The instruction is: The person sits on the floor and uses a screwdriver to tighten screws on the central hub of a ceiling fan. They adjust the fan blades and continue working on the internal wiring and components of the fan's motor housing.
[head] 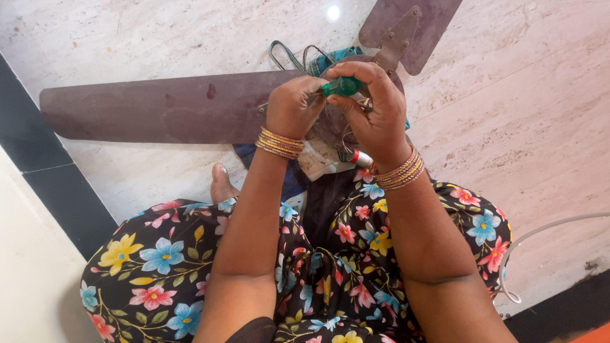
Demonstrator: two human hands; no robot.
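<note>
Gripping a green-handled screwdriver [341, 86] from above, the right hand [375, 111] curled over the ceiling fan's hub [330, 127]; the left hand [292, 105] was clenched beside its shaft, both wrists raised over the floor [508, 127].
</note>
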